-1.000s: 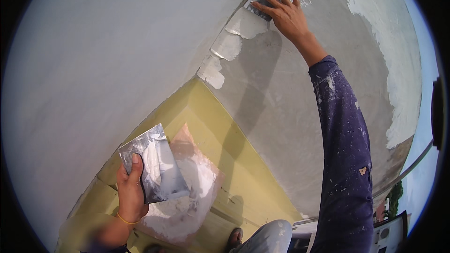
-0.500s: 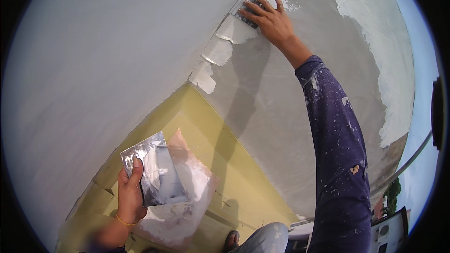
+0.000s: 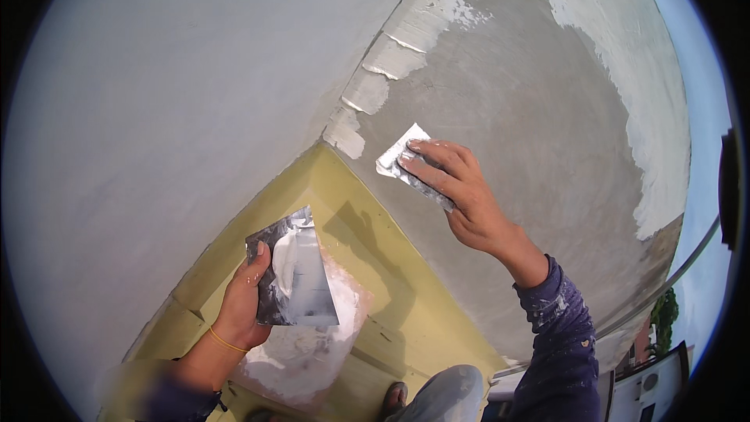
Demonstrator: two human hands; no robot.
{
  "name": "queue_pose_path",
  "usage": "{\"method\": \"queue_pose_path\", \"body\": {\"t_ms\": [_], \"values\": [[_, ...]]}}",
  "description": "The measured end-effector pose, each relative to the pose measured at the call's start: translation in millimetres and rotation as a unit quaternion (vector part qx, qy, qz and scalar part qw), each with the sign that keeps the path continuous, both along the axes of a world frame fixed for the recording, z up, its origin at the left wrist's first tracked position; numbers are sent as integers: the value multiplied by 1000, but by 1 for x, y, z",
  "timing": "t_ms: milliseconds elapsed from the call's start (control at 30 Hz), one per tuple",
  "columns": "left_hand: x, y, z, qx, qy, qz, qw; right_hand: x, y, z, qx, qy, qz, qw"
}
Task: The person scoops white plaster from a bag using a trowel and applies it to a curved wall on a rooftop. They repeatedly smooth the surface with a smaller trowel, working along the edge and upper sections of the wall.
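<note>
My left hand (image 3: 238, 312) grips a square metal plate (image 3: 308, 289) with a thick streak of white putty on its face. My right hand (image 3: 469, 203) holds a smaller metal scraper (image 3: 430, 195), its fingers pressed on the blade and white putty along its far end. The scraper is over the grey plastered wall (image 3: 531, 125); I cannot tell whether it touches. Above and left of it, ridged patches of fresh white putty (image 3: 363, 94) run along the corner joint, and a band of white coating edges the grey area at the right.
A smooth white wall (image 3: 156, 109) fills the left. Below is a yellow ledge (image 3: 281, 180) with a putty-smeared pinkish board (image 3: 289, 367) and my feet and knee (image 3: 445, 398). At the right are sky, a hanging cable (image 3: 703, 242), a tree and an outdoor unit (image 3: 648, 383).
My right hand and scraper have moved down and away from the corner joint, uncovering a further putty patch there. My left hand with the plate has shifted rightward and slightly up.
</note>
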State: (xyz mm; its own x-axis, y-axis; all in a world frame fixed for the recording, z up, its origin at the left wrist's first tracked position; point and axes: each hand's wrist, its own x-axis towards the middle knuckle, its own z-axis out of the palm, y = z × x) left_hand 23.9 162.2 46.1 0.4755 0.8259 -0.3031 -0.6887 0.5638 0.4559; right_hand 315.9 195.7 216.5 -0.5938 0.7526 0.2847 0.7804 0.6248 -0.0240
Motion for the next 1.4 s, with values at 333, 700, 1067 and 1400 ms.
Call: {"method": "queue_pose_path", "body": {"t_ms": [333,700,1067,1400], "values": [[-4,-9,2,37,-39,34,998,-53,-25,-53,-45,-80,172,981],[-9,-14,-31,10,-10,10,1000,25,199,77,400,-386,-137,820],[-14,-16,-37,-27,-14,6,1000,24,237,104,460,-410,-129,777],[-9,-15,-40,-23,-40,3,999,21,241,107,464,-440,-130,757]]}}
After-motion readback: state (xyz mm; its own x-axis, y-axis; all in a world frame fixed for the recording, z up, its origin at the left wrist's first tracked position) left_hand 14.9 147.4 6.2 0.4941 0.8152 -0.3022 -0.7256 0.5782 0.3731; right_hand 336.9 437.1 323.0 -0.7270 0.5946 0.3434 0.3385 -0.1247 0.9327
